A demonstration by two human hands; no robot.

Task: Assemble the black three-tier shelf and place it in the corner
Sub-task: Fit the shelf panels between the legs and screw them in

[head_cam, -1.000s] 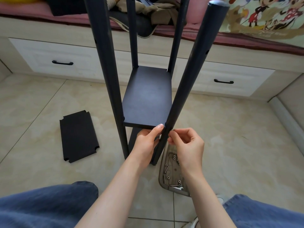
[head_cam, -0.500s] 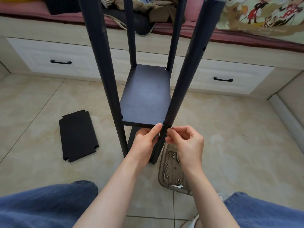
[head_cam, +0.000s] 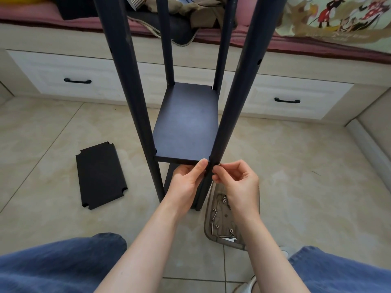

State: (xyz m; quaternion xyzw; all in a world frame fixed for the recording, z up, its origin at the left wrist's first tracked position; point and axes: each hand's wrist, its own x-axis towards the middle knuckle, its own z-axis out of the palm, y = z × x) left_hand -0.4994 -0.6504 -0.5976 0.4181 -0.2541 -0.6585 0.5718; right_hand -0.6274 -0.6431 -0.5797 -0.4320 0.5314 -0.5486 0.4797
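Noted tile floor [head_cam: 296, 187] in front of a bed base with drawers [head_cam: 296, 96]. Recorded black shelf frame [head_cam: 131, 102] upright on that floor, just before the drawers and not in any corner; four posts, with near right post [head_cam: 239, 98] leaning slightly inward. Found one mounted board [head_cam: 186, 123] seated between the posts and glimpsed a lower one beneath it. Logged loose board [head_cam: 101, 176] flat on the floor, left of the frame and apart from it. Logged grey tray [head_cam: 207, 225] of screws just beside the near right post's foot. Saw left hand [head_cam: 186, 185] holding the mounted board's near right corner, thumb along the front edge, fingers tucked underneath and mostly hidden. Saw right hand [head_cam: 241, 185] with fingers curled, thumb and forefinger pinched on a small fastener [head_cam: 218, 164] at the post, level with the board; too small to identify, probably a screw. Judged step: fixing this corner to the post. Needed next, by estimate: keeping board and hole aligned while driving the fastener in straight. Remaining after that: fitting the loose board higher up, near open hole [head_cam: 259, 61].
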